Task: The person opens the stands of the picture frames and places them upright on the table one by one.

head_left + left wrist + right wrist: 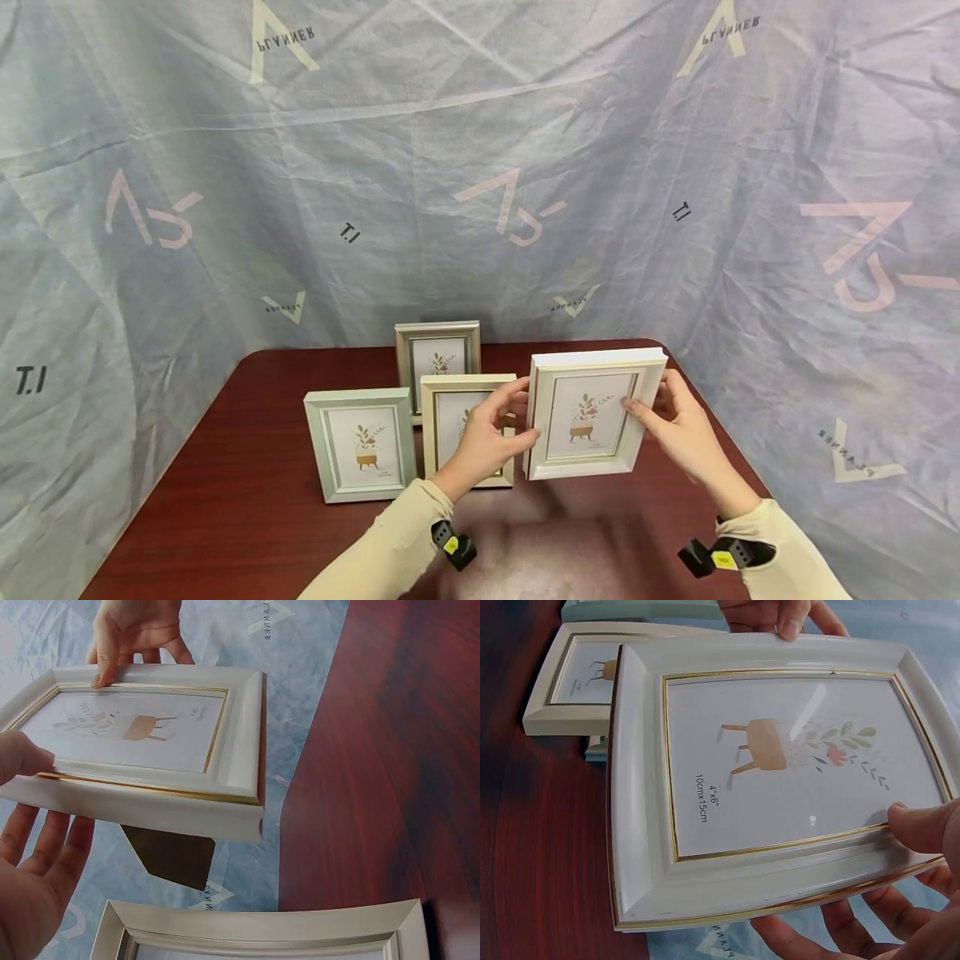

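Both hands hold a white picture frame (543,467) up above the table. It has a gold inner edge and a printed plant picture. My right hand (686,425) grips its right side, thumb on the front and fingers behind. At the opposite side, my left hand (487,437) has its thumb by the front edge and its fingers along the side and back. A dark stand flap (171,856) sticks out behind the white frame in the left wrist view. Close behind the left hand stands a cream picture frame (429,433), partly covered by that hand.
A pale green picture frame (318,446) stands upright at the left. Farther back is a silver-beige picture frame (402,367), partly behind the cream one. All stand on a dark red table (247,433). Grey printed cloth (420,208) hangs behind and at both sides.
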`<state>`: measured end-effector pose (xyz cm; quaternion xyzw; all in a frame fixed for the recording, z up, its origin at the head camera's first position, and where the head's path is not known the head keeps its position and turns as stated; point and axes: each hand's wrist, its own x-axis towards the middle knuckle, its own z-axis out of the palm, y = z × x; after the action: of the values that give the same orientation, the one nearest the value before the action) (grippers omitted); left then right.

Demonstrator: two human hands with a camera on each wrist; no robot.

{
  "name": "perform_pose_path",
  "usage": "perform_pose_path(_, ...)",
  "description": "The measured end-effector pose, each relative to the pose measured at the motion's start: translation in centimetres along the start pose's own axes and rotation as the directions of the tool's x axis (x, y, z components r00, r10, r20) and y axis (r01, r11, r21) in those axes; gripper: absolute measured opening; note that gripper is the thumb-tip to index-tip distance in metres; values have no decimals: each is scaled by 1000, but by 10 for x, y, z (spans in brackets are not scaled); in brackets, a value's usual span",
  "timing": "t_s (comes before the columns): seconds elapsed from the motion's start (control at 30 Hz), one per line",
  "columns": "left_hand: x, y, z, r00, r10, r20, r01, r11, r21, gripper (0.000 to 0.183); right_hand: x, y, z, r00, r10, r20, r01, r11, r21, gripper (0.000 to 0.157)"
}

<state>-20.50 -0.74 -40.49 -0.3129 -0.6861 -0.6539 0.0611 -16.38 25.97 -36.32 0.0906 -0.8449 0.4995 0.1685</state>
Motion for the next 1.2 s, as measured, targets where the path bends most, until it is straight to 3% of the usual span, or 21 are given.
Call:
perform_pose_path(0.3,0,-2,-1,1000,-6,3,6,999,32,65,-1,1,-5,995,51,82,-67,977,202,26)
perform_pose_path(0.5,0,-7,-2,1000,-17,7,17,1000,21,66,1,2,-10,984,131,117,-154,966,210,26)
perform_pose_path(0.87,-6,-25,2,997,-74,18,74,997,-29,76,0,19,-7,964,188,188,-230,944,237,30)
perform_pose_path(1.2,-13,-36,7,991,-131,16,131,991,-30,77,1,43,-8,929,202,309,-302,899,319,13)
